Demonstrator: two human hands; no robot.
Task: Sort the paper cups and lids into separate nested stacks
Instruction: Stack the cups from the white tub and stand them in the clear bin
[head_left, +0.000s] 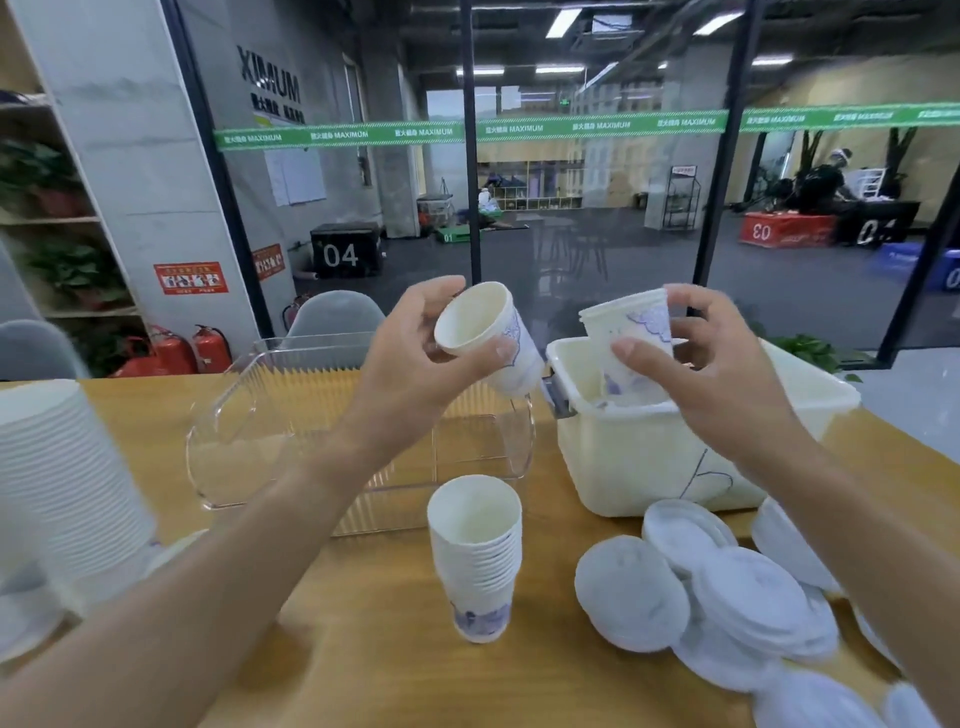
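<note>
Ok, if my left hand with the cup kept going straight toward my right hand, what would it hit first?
Most likely the cups your right hand holds over the cream bin. The left hand and its cup face them across a free gap, though depth is unclear.

Wooden tabletop occupying the foreground; a glass partition with black frames and a green printed band standing behind it. A grey concrete wall rising at left, carrying red notices; red fire extinguishers standing at its base beside shelving with potted plants. Two grey chairs sitting behind the table. Ceiling strip lights glowing over a dark-floored hall holding numbered boxes
</note>
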